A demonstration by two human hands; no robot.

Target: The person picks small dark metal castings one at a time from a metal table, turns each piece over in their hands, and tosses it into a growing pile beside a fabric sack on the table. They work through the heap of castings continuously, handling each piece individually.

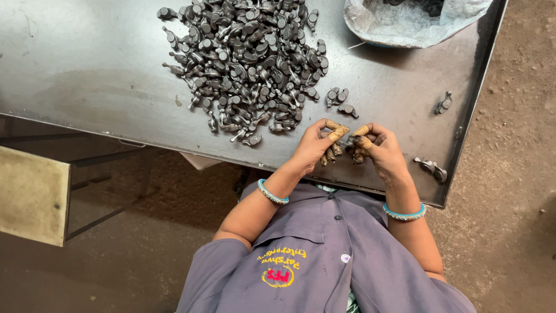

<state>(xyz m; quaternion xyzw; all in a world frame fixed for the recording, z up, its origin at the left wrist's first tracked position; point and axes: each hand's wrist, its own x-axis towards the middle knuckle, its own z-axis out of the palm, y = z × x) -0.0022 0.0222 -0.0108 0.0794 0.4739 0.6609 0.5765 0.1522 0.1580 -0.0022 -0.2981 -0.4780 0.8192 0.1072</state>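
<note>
My left hand [315,146] and my right hand [379,149] meet at the near edge of a dark metal table [87,64]. Their fingertips are wrapped in tan tape. Both pinch a small dark metal part [349,145] between them, and it is mostly hidden by the fingers. A big pile of similar small forged metal parts [249,64] lies on the table just beyond and to the left of my hands. A few loose parts [337,98] lie between the pile and my hands. Each wrist carries a turquoise bangle.
A whitish sack [405,23] holding more parts sits at the table's far right corner. Single parts lie near the right edge [444,103] and at the near right corner [431,168]. A pale board [32,194] stands lower left, over a dirt floor [509,191].
</note>
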